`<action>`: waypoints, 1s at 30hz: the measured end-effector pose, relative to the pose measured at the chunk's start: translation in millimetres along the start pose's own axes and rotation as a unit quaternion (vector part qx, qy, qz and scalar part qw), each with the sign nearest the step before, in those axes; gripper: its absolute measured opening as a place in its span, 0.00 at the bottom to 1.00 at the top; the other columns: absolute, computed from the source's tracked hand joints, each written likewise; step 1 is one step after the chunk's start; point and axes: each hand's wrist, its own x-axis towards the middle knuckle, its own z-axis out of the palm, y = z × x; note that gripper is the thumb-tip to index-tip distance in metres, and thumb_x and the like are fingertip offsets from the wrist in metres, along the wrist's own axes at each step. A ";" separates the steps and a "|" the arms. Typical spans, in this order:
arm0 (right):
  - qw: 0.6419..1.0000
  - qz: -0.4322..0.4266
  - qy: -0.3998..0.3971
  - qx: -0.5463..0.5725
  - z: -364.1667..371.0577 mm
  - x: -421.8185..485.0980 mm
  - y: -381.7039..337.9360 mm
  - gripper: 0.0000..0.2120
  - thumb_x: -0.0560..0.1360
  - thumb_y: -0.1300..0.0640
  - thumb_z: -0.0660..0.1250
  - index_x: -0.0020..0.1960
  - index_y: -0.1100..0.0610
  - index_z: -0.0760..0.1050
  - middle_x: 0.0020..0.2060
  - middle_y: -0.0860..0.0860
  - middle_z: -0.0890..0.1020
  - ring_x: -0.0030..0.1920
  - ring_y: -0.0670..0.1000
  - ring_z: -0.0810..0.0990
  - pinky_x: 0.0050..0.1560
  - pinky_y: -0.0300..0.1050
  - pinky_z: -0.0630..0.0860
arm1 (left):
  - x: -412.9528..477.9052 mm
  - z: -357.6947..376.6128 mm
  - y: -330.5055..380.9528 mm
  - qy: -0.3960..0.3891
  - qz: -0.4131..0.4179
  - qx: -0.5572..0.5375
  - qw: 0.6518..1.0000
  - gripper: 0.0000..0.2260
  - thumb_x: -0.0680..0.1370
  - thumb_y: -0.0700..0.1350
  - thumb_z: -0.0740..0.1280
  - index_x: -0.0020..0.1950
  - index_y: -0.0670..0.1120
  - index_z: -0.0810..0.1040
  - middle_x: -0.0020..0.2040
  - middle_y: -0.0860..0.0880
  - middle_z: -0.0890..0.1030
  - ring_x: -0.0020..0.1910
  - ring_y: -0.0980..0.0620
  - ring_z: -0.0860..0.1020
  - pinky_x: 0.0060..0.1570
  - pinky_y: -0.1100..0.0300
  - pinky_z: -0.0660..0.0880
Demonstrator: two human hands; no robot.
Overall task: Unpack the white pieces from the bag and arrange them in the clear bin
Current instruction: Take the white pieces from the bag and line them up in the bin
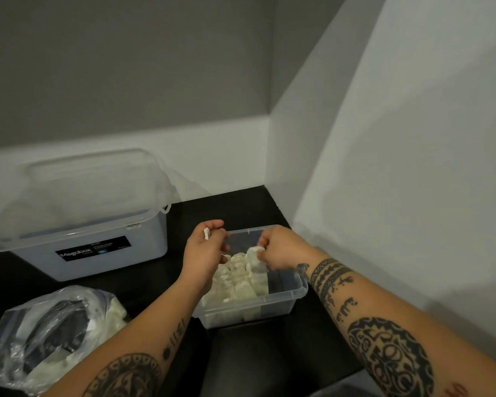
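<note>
grey wall (126,67) filled the upper left of the frame, with a broad white baseboard (218,150) running under it, and a pale white panel (398,138) rose along the right side, meeting the grey wall at a corner right of centre. below them lay a dark, almost black surface (241,207), dull and unlit toward the bottom middle.

at the left, against the baseboard, stood a large translucent storage box (92,253) with its lid on and a black label on its front. at the lower left, a crumpled clear plastic bag (40,339) sat on the dark surface, with white pieces showing through it on its right side.

just right of centre, the clear bin (269,308) rested on the surface near the pale panel, and a heap of white pieces (235,279) lay in its left and middle part. the left hand (204,250) hung over the bin's left rim, fingers curled round a small white piece (206,234). the right hand (281,247) was over the bin, pinching another white piece (254,251) that touched the top of the heap. both forearms carried dark tattoos.
</note>
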 end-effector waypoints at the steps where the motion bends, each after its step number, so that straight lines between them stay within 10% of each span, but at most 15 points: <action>1: 0.997 0.014 -0.035 -0.072 6.1 3.5 -1.2 0.15 0.78 0.61 0.69 0.65 0.55 0.78 0.60 0.51 0.82 0.57 0.53 0.82 0.61 0.49 0.80 | 0.5 -1.0 0.6 0.006 -0.015 -0.016 1.000 0.09 0.82 0.39 0.66 0.59 0.51 0.79 0.52 0.44 0.83 0.41 0.50 0.78 0.36 0.58 0.75; 6: 0.978 0.069 -0.078 -0.180 34.1 10.0 -2.8 0.18 0.78 0.66 0.67 0.67 0.63 0.74 0.61 0.58 0.81 0.58 0.55 0.81 0.55 0.46 0.77 | 1.6 -4.2 0.5 -0.001 -0.076 -0.083 0.994 0.13 0.79 0.35 0.64 0.60 0.48 0.79 0.46 0.45 0.81 0.36 0.52 0.73 0.33 0.58 0.68; 30: 0.997 0.078 -0.015 -0.020 -3.4 15.3 -18.5 0.12 0.79 0.65 0.64 0.61 0.64 0.78 0.53 0.60 0.82 0.53 0.57 0.83 0.51 0.46 0.82 | 3.1 4.4 15.1 -0.042 -0.110 -0.205 0.972 0.26 0.73 0.24 0.53 0.65 0.42 0.76 0.45 0.42 0.81 0.39 0.47 0.80 0.39 0.56 0.77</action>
